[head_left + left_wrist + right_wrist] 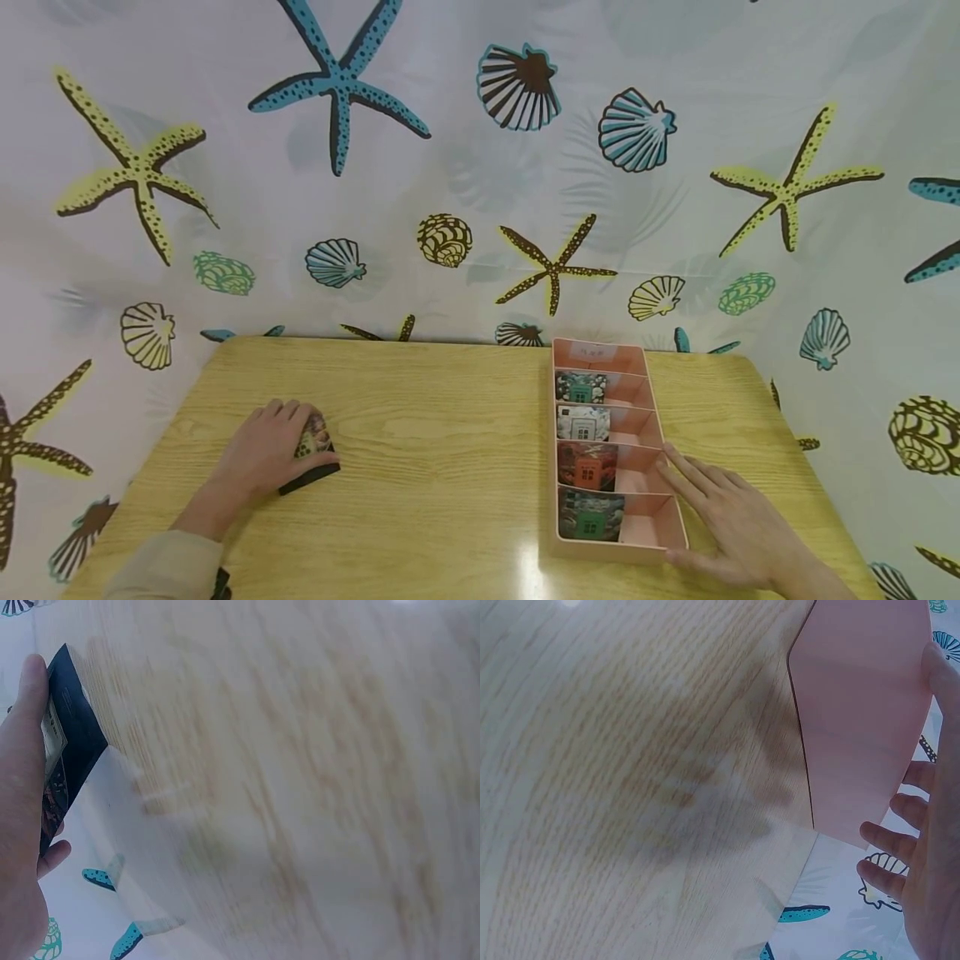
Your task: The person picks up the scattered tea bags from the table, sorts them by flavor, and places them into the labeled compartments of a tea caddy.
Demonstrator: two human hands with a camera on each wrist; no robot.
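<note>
At the table's left side, my left hand grips a dark rectangular packet with a colourful printed face, thumb along the near edge and fingers over the far side. In the left wrist view the packet's black side shows, while the palm hides part of the printed face. A pink divided box stands on the right. Against its right wall rest the fingertips of my right hand, fingers extended and spread, thumb by the near right corner. The right wrist view shows the box's plain pink outer wall beside that hand.
Inside the box, several compartments hold printed packets, including a green one, a red one and a white one. The farthest compartment has a pale label. Behind the wooden table hangs a shell-patterned cloth.
</note>
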